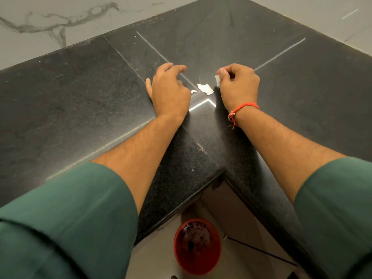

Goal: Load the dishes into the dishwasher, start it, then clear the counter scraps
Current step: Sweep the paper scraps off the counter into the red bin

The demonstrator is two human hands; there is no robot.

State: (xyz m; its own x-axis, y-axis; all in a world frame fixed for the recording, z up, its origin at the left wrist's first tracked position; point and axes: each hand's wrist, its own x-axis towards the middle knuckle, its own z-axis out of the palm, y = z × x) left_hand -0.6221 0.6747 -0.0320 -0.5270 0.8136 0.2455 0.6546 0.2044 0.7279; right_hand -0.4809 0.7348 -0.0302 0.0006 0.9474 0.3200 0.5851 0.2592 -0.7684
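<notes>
White paper scraps (pixel 205 89) lie on the black granite counter (pixel 80 93), between my two hands. A tiny scrap (pixel 193 91) rests beside my left hand (pixel 170 89), which lies on the counter with fingers curled and apart, holding nothing. My right hand (pixel 238 85) is closed, pinching a small white scrap (pixel 217 79) between thumb and fingers, just right of the loose scraps. An orange thread is tied around the right wrist.
A red bin (pixel 198 246) with crumpled scraps inside stands on the floor below the counter's inner corner. Marble-patterned wall (pixel 50 23) runs behind the counter. The counter edge forms a notch in front of me.
</notes>
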